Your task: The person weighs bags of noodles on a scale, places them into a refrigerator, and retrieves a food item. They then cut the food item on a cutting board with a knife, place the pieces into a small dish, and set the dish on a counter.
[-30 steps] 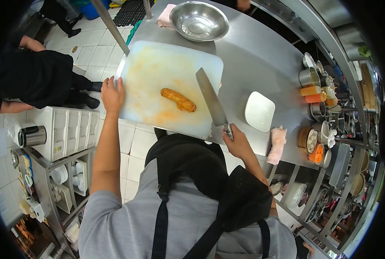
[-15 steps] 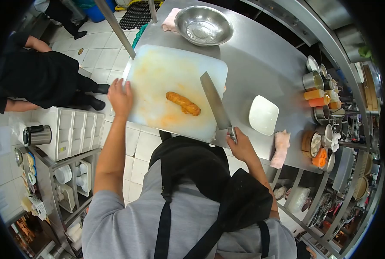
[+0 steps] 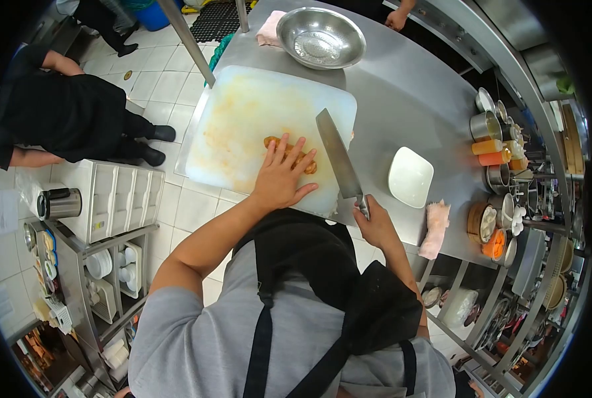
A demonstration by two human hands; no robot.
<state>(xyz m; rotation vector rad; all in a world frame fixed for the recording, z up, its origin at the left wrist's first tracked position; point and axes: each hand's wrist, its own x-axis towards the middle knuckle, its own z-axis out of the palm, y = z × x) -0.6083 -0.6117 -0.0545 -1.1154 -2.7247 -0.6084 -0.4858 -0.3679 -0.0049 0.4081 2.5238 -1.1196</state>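
Observation:
My left hand (image 3: 279,179) lies over a golden-brown, fried-looking roll (image 3: 309,166), fingers spread across it. Both ends of the roll show; its middle is hidden under the fingers. Beneath it is a white cutting board (image 3: 233,113) with orange-yellow stains. My right hand (image 3: 377,224) is closed round the handle of a broad kitchen knife (image 3: 338,154). The blade points away from me over the right part of the board, a short distance right of the roll.
A square white bowl (image 3: 410,178) and a folded pink cloth (image 3: 435,231) sit right of the knife. A steel bowl (image 3: 320,40) stands beyond the board. Sauce bottles (image 3: 492,158) and pots line the right edge. Someone in black (image 3: 64,109) stands at left; another person's hand (image 3: 396,20) shows at top.
My left hand has moved from the board's left edge onto the roll. The knife stays in my right hand, nearly unmoved. Another person's hand has appeared at the far edge.

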